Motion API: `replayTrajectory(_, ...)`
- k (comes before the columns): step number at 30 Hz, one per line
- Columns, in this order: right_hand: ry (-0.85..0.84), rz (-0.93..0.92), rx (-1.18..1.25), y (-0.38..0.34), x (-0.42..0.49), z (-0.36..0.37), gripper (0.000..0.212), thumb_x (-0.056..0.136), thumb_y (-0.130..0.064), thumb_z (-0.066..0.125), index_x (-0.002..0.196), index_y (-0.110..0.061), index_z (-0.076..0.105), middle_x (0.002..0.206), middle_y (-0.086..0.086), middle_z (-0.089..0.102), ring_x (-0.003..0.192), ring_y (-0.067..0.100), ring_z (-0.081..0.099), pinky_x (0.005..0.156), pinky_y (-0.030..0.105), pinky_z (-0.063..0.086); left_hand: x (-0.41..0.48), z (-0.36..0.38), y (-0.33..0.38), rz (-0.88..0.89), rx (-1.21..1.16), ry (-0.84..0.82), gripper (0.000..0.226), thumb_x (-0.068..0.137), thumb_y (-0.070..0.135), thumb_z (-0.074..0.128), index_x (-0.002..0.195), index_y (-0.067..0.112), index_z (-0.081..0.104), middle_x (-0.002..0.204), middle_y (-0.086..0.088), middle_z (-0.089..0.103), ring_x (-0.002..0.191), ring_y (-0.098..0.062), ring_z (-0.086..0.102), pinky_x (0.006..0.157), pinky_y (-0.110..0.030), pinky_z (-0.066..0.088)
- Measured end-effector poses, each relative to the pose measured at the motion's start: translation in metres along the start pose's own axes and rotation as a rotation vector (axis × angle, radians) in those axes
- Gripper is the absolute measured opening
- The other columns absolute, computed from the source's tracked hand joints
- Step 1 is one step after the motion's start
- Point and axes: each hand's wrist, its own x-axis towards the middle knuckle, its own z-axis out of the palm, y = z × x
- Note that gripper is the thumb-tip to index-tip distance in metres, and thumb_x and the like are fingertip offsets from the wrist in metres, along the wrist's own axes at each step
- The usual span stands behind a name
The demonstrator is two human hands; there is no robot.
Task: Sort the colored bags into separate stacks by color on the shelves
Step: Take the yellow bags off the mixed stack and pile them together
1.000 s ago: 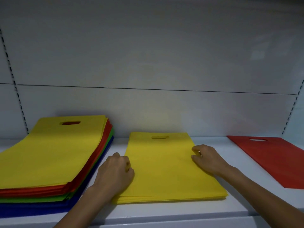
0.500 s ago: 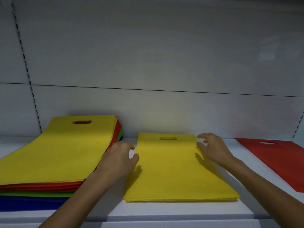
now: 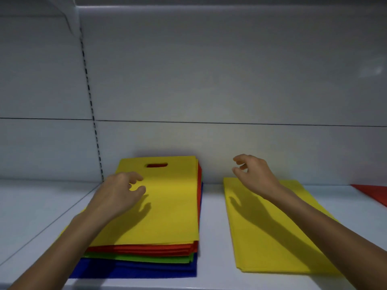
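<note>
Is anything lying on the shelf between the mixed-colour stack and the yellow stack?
Nothing. The head view shows only bare white shelf between the mixed-colour stack and the yellow stack.

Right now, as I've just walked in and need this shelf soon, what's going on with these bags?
A person is sorting coloured bags on the white shelf. The left hand hovers over the mixed pile, yellow on top with red, green and blue beneath. The right hand is raised above the separate yellow stack. Neither hand holds a bag. A red bag lies at the far right.
</note>
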Motion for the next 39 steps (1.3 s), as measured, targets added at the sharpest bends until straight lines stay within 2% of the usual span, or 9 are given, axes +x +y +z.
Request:
replayTrajectory(4,-0.059,0.014,0.017,-0.040,0.003,0.035,0.036,0.088,-0.018,0.054,0.122,-0.005,0.055,0.117,0.011,0.061,0.104,0.024,0.057,0.088,0.030,0.042,-0.002,-0.013,-0.060,-0.086,0.019,-0.013,0.027,0.087,0.027,0.059,0.114,0.021,0.062,0.113,-0.004,0.063,0.100,-0.018,0.058,0.082,-0.032,0.045)
replayTrajectory(7,-0.093,0.055,0.009,-0.058,0.002,0.060,0.023,0.085,-0.017,0.058,0.098,0.001,0.064,0.096,0.016,0.065,0.092,0.030,0.059,0.079,0.035,0.046,-0.006,-0.017,-0.093,-0.133,0.038,-0.055,0.029,0.087,0.031,0.058,0.115,0.023,0.060,0.115,-0.003,0.061,0.098,-0.017,0.056,0.078,-0.028,0.043)
replayTrajectory(9,-0.127,0.107,-0.033,-0.066,0.001,0.074,0.022,0.084,-0.019,0.059,0.069,-0.002,0.055,0.070,0.014,0.056,0.072,0.027,0.053,0.061,0.032,0.037,-0.006,-0.018,-0.107,-0.139,0.054,-0.086,0.033,0.086,0.036,0.059,0.116,0.023,0.059,0.114,-0.002,0.062,0.095,-0.015,0.055,0.076,-0.026,0.042)
replayTrajectory(13,-0.208,0.229,-0.030,-0.076,-0.007,0.095,0.046,0.086,-0.032,0.062,0.055,-0.013,0.033,0.053,0.000,0.034,0.049,0.013,0.033,0.045,0.027,0.021,-0.004,-0.017,-0.122,-0.182,-0.038,-0.156,0.043,0.081,0.045,0.062,0.115,0.019,0.060,0.109,-0.002,0.064,0.087,-0.012,0.054,0.071,-0.023,0.041)
replayTrajectory(19,-0.148,0.351,0.108,-0.073,-0.008,0.110,0.056,0.078,-0.036,0.072,0.051,-0.016,0.027,0.052,0.000,0.028,0.050,0.014,0.027,0.050,0.030,0.018,0.002,-0.014,-0.128,-0.145,-0.098,-0.078,0.031,0.077,0.037,0.070,0.094,0.011,0.069,0.080,0.002,0.062,0.076,-0.009,0.052,0.056,-0.014,0.035)
replayTrajectory(24,0.008,0.427,0.304,-0.071,-0.016,0.117,0.039,0.077,-0.026,0.075,0.060,-0.014,0.042,0.064,-0.003,0.045,0.063,0.010,0.044,0.052,0.020,0.030,0.009,-0.013,-0.120,-0.233,-0.133,-0.141,0.025,0.078,0.032,0.072,0.064,0.011,0.067,0.071,0.004,0.060,0.069,-0.009,0.052,0.067,-0.024,0.041)
replayTrajectory(30,0.138,0.264,0.161,-0.073,-0.020,0.119,0.031,0.077,-0.023,0.074,0.065,-0.015,0.046,0.062,-0.003,0.049,0.069,0.021,0.051,0.052,0.027,0.030,0.019,-0.013,-0.121,-0.282,-0.026,-0.247,0.028,0.078,0.039,0.070,0.063,0.016,0.064,0.086,-0.005,0.068,0.083,-0.021,0.061,0.077,-0.035,0.051)
replayTrajectory(35,0.234,0.087,0.026,-0.074,-0.024,0.117,0.024,0.081,-0.022,0.070,0.071,-0.019,0.048,0.084,0.003,0.056,0.079,0.022,0.053,0.058,0.027,0.032,-0.001,-0.013,-0.100,-0.151,0.128,0.014,0.018,0.086,0.034,0.061,0.076,0.020,0.057,0.093,0.000,0.058,0.090,-0.021,0.053,0.066,-0.028,0.038)
replayTrajectory(39,0.255,0.040,0.065,-0.070,-0.022,0.109,0.013,0.083,-0.018,0.067,0.087,-0.009,0.057,0.081,0.004,0.060,0.077,0.024,0.056,0.063,0.033,0.042,-0.010,-0.013,-0.088,-0.070,-0.062,0.111,0.008,0.086,0.021,0.062,0.084,0.019,0.054,0.092,-0.001,0.062,0.083,-0.020,0.056,0.065,-0.029,0.042)
